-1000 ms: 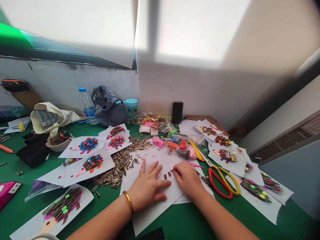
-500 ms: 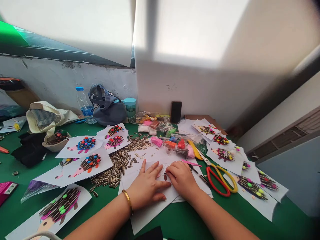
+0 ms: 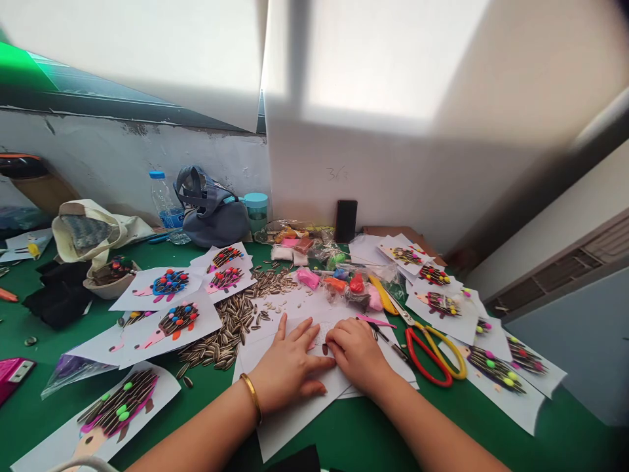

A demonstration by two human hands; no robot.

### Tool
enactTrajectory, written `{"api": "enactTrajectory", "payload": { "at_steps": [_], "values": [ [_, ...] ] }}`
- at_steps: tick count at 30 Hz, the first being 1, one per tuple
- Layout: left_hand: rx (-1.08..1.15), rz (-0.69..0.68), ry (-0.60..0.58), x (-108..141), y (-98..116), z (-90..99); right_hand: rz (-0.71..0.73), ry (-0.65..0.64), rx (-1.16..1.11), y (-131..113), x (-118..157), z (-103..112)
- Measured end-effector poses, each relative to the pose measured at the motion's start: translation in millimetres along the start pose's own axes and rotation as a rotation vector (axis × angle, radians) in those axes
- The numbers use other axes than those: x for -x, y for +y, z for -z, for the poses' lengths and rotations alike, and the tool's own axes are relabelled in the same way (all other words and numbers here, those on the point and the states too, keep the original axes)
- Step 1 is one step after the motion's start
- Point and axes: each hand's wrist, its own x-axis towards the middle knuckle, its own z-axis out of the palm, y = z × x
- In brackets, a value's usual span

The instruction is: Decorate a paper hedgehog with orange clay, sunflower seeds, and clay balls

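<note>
My left hand (image 3: 289, 357) lies palm down with fingers spread, holding nothing and resting on a white sheet of paper (image 3: 275, 429). My right hand (image 3: 356, 347) is closed, its fingertips together and pressed at a small dark brown piece of clay (image 3: 325, 350) on that sheet. Between the two hands, part of a patterned patch (image 3: 322, 333) shows; fingers cover the rest. Just right of my right hand lie a black pen (image 3: 393, 342) and a pink clay tool (image 3: 376, 320). Scissors with red and yellow handles (image 3: 428, 357) are farther right.
Sunflower seeds (image 3: 230, 321) are heaped left of the paper. Bagged coloured clay (image 3: 344, 285) lies behind it. Finished hedgehog pictures (image 3: 170, 321) spread on the left, with more hedgehog cards (image 3: 496, 370) on the right. A phone (image 3: 346, 221) leans against the back board.
My right fingertips have shifted very slightly at the brown piece, and a little more of the patterned patch shows. My left hand stays in place.
</note>
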Motion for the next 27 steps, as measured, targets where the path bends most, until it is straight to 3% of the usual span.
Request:
{"api": "enactTrajectory", "payload": {
  "at_steps": [17,27],
  "values": [
    [-0.005,-0.009,0.015,1,-2,-2.7,-0.005,-0.012,0.013,1,-1,-1],
    [-0.005,0.018,0.023,2,-1,-2.0,-0.126,0.13,-0.058,20,0,-1]
  ]
}}
